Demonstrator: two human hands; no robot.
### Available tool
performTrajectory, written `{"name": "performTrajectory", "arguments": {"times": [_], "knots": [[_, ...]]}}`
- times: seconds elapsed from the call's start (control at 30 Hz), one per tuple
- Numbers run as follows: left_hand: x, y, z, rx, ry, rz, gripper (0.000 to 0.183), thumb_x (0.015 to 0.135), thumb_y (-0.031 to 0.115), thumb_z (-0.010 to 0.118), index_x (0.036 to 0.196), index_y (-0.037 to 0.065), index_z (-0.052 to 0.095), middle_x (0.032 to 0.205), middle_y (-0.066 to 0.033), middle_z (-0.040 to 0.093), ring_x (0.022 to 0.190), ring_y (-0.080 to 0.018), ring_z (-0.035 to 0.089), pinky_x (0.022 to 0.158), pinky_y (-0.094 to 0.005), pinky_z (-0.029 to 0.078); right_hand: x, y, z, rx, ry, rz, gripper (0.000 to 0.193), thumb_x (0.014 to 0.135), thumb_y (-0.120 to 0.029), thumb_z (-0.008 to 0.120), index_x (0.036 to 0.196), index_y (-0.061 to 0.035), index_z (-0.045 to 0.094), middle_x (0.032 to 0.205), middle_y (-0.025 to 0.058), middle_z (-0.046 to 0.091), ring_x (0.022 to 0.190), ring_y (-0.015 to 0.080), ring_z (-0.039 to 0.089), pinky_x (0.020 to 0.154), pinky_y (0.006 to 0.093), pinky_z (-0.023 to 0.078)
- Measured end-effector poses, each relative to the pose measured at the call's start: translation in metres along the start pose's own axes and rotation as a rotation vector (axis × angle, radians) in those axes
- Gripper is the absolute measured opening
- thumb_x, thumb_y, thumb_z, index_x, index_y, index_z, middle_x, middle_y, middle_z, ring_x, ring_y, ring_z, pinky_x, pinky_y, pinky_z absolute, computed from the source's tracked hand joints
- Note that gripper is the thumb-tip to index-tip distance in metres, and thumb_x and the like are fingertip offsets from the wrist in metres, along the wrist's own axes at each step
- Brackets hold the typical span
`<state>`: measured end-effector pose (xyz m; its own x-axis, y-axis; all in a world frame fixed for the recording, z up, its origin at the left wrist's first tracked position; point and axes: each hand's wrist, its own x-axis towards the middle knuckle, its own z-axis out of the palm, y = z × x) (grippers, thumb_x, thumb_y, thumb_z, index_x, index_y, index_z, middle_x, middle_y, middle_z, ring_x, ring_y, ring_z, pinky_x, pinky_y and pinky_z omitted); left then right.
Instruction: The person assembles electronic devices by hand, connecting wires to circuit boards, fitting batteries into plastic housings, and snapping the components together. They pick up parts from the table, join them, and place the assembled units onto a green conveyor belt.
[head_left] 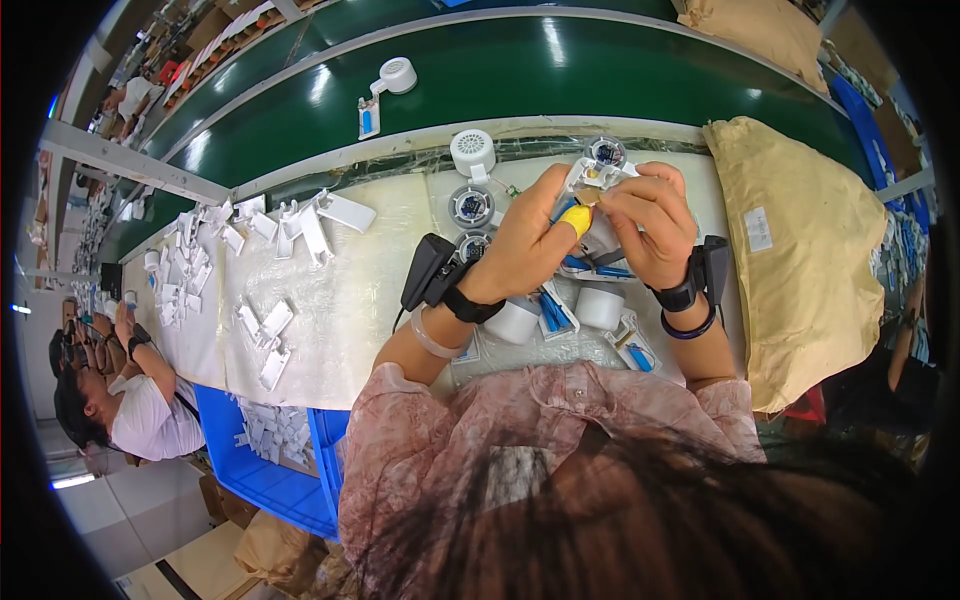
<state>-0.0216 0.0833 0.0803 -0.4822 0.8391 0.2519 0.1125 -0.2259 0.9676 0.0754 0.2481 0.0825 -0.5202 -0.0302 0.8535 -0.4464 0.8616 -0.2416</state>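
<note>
**Both hands on a small white housing above the table**

The green conveyor belt [600, 70] curves across the top, carrying one white assembled unit [385, 90]. Below it lies the table [380, 290], covered in pale sheeting. At its right end sits a large tan sack [800, 250], its contents hidden. Under the table's near edge on the left stands a blue bin [262, 478] holding loose white plastic parts. A scatter of flat white plastic pieces [215, 250] lies across the table's left half.

The left hand [530, 240], with a yellow cot on the thumb, and the right hand [650, 225] meet over the table's far middle. Both are closed around a white plastic housing [592, 180], fingers pinching it from either side. Its long axis runs roughly away from the person, its far end toward the belt; how it is tilted cannot be told.

Just beside the hands lie round white fan-like parts [472, 150], and below the wrists white round caps [600, 305] and open white shells with blue pieces inside [556, 312].
</note>
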Motion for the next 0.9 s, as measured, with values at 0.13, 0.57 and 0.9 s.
{"name": "performTrajectory", "arguments": {"times": [0.13,0.57,0.9], "knots": [[0.0,-0.002,-0.003,-0.026,-0.002,-0.03,0.035,0.093,0.005,0.043,0.128,0.001,0.046,0.094,-0.0036,0.056,0.073,-0.0082,0.055,0.066,-0.0248,0.05,0.001,0.0,0.002,0.005,0.02,0.017,0.025,0.07,0.002,0.075,0.093,-0.0086,0.071,0.086,0.0037,0.066,0.081,0.02,0.062,0.087,0.0401,0.046],[0.0,-0.006,0.003,0.043,0.047,-0.004,0.032,0.097,0.017,0.052,0.125,0.001,0.049,0.086,-0.0042,0.057,0.068,-0.0097,0.055,0.057,-0.0232,0.046,0.001,0.0,0.001,0.013,0.01,0.019,0.027,0.069,0.003,0.075,0.094,-0.0074,0.07,0.085,0.0037,0.066,0.081,0.0198,0.062,0.088,0.0402,0.045],[0.0,-0.01,0.004,0.043,0.089,0.062,0.032,0.1,0.021,0.052,0.125,0.001,0.053,0.079,0.0007,0.056,0.065,-0.0037,0.052,0.053,-0.0187,0.044,-0.002,0.0,0.003,0.022,0.0,0.029,0.026,0.07,0.004,0.074,0.093,-0.0073,0.07,0.086,0.0041,0.065,0.081,0.02,0.061,0.089,0.0404,0.045]]}}
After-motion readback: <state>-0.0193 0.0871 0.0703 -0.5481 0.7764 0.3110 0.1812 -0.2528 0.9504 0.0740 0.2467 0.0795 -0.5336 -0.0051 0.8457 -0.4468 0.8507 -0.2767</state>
